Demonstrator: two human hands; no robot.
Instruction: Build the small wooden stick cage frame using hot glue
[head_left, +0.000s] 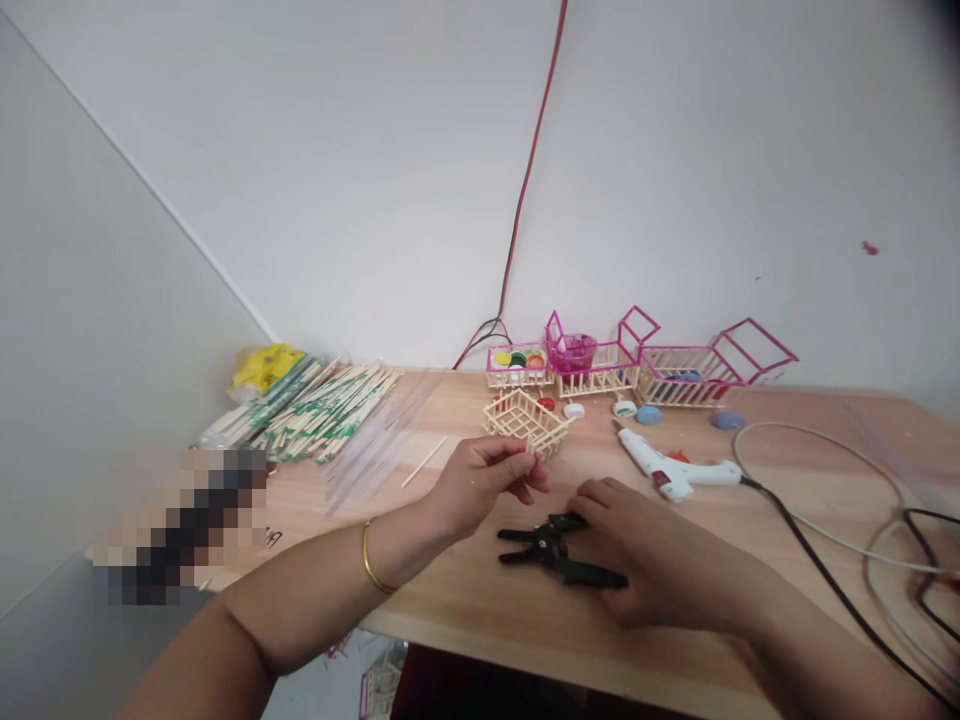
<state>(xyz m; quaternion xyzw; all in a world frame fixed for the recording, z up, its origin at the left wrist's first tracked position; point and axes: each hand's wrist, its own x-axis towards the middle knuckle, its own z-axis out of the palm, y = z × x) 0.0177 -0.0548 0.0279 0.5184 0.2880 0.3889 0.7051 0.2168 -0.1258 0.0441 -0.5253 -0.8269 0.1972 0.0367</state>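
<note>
My left hand [487, 485], with a gold bangle at the wrist, is closed in a pinch. A short pale stick piece [529, 447] shows at its fingertips, mostly hidden by them. Just behind stands a small open basket frame of pale sticks [517, 412], partly covered by the hand. My right hand [645, 545] is wrapped round the handles of black wire strippers [544, 545], whose jaws are spread and point left, low over the wooden table [465, 610]. A single loose stick [424, 462] lies left of my left hand.
A white glue gun [675, 468] lies at the right, with cables [810, 535] trailing off. Along the wall stand stick carts with magenta edges [682, 375], near several bottle caps [649, 415]. Green-marked sticks [322, 415], clear glue sticks [382, 440] and a yellow bag [266, 370] lie left.
</note>
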